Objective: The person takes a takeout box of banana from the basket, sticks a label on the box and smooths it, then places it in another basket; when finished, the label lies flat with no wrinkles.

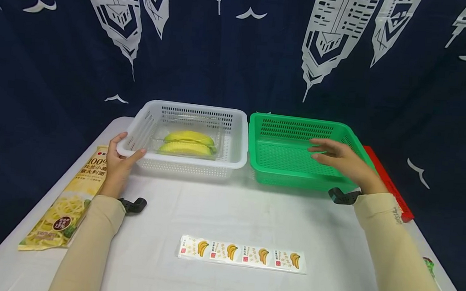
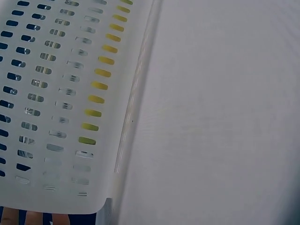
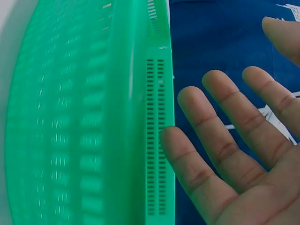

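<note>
My left hand (image 1: 119, 168) grips the front left corner of a white plastic basket (image 1: 192, 160), thumb on the near rim and fingers at its left side. In the left wrist view, fingertips (image 2: 35, 219) show beyond the basket's end. Inside the basket lies a clear plastic box (image 1: 221, 131) with two bananas (image 1: 187, 149). My right hand (image 1: 340, 162) hovers over the right part of a green plastic basket (image 1: 285, 165), holding nothing. Its fingers (image 3: 234, 112) are spread and nearly straight in the right wrist view.
A yellow pasta packet (image 1: 70, 196) lies at the table's left edge. A strip of banana-printed labels (image 1: 242, 254) lies at the front. Something red (image 1: 390, 185) sits beside the green basket, partly behind my right arm. A dark printed curtain (image 1: 231, 58) hangs behind.
</note>
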`<state>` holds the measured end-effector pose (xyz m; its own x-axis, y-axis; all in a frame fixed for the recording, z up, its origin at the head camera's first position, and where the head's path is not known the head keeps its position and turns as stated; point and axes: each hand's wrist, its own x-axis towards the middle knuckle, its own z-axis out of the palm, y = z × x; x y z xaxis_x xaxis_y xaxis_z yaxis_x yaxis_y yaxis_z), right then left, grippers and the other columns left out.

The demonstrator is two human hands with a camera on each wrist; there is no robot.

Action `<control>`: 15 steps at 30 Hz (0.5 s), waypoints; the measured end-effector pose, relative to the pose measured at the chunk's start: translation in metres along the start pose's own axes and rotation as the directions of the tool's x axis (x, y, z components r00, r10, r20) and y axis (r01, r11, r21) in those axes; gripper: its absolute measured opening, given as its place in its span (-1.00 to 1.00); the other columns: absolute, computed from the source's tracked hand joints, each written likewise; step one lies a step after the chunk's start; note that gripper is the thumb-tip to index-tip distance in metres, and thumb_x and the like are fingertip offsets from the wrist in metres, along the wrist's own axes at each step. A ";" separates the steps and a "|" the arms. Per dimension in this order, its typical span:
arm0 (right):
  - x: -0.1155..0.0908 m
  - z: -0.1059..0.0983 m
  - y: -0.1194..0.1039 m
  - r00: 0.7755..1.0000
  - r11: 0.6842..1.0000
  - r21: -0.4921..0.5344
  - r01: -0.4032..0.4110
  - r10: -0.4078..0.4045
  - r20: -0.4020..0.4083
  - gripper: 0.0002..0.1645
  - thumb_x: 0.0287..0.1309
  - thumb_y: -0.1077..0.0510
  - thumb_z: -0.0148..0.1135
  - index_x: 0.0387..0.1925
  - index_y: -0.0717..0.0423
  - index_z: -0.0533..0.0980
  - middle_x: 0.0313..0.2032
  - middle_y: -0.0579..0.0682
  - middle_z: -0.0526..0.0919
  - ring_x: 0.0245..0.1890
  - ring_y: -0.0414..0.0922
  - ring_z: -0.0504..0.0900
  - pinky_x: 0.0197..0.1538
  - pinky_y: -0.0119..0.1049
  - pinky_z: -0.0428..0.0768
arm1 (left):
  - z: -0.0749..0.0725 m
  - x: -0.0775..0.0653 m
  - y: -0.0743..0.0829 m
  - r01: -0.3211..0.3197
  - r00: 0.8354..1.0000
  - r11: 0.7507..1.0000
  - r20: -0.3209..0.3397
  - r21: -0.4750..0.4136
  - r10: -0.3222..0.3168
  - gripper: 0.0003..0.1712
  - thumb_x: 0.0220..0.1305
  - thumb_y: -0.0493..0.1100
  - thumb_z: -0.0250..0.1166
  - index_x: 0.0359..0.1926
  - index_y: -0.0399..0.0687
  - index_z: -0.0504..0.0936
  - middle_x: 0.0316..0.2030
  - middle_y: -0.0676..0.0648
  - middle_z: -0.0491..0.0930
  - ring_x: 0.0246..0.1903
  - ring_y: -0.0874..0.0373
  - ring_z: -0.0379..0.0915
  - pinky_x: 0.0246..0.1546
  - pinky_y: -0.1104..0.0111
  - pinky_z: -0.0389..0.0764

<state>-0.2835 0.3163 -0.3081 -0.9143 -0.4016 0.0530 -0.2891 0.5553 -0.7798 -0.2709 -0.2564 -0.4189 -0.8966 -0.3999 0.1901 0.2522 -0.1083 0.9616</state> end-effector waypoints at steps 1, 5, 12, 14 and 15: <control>0.003 0.001 -0.001 1.000 1.000 0.014 -0.003 0.002 0.007 -0.29 0.62 0.08 0.19 0.63 0.19 0.27 0.44 0.29 0.50 0.17 -0.39 0.59 0.17 -0.54 0.55 | 0.000 0.000 -0.001 0.000 1.000 1.000 -0.005 0.000 0.000 -0.12 0.34 -0.57 0.32 0.57 -0.03 0.25 0.48 -0.11 0.31 0.49 -0.02 0.26 0.49 0.36 0.35; 0.017 0.007 -0.007 0.999 0.998 0.068 -0.020 0.017 0.040 -0.28 0.61 0.06 0.22 0.63 0.18 0.27 0.44 0.30 0.50 0.18 -0.27 0.66 0.21 -0.41 0.61 | -0.002 0.000 -0.004 -0.002 1.000 1.000 -0.013 0.012 0.002 -0.19 0.34 -0.54 0.33 0.48 0.07 0.31 0.43 -0.05 0.33 0.45 0.01 0.26 0.46 0.40 0.36; 0.038 0.018 -0.021 0.992 0.989 0.143 -0.043 0.026 0.121 -0.27 0.60 0.12 0.23 0.62 0.22 0.26 0.48 0.38 0.43 0.32 0.05 0.63 0.32 -0.18 0.64 | -0.002 0.001 -0.006 -0.010 1.000 1.000 -0.013 0.000 0.010 -0.20 0.32 -0.52 0.33 0.44 0.12 0.32 0.36 0.04 0.36 0.41 0.05 0.28 0.42 0.42 0.38; 0.043 0.021 -0.026 0.989 0.987 0.154 -0.048 0.026 0.143 -0.27 0.59 0.14 0.22 0.62 0.23 0.25 0.49 0.38 0.42 0.33 0.08 0.62 0.33 -0.15 0.63 | -0.001 0.002 -0.006 -0.007 1.000 1.000 -0.014 -0.007 0.007 -0.21 0.32 -0.52 0.32 0.43 0.12 0.32 0.35 0.03 0.36 0.39 0.06 0.29 0.39 0.43 0.39; 0.045 0.022 -0.028 0.988 0.986 0.156 -0.050 0.025 0.154 -0.27 0.60 0.15 0.22 0.63 0.23 0.24 0.49 0.38 0.41 0.31 0.06 0.63 0.34 -0.14 0.62 | 0.000 0.002 -0.006 -0.005 1.000 1.000 -0.014 -0.005 0.005 -0.21 0.32 -0.51 0.33 0.43 0.13 0.32 0.35 0.03 0.36 0.39 0.07 0.30 0.37 0.45 0.40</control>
<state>-0.3102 0.2668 -0.2975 -0.8666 -0.4949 -0.0638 -0.1953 0.4540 -0.8693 -0.2746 -0.2567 -0.4244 -0.8903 -0.4128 0.1922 0.2586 -0.1108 0.9596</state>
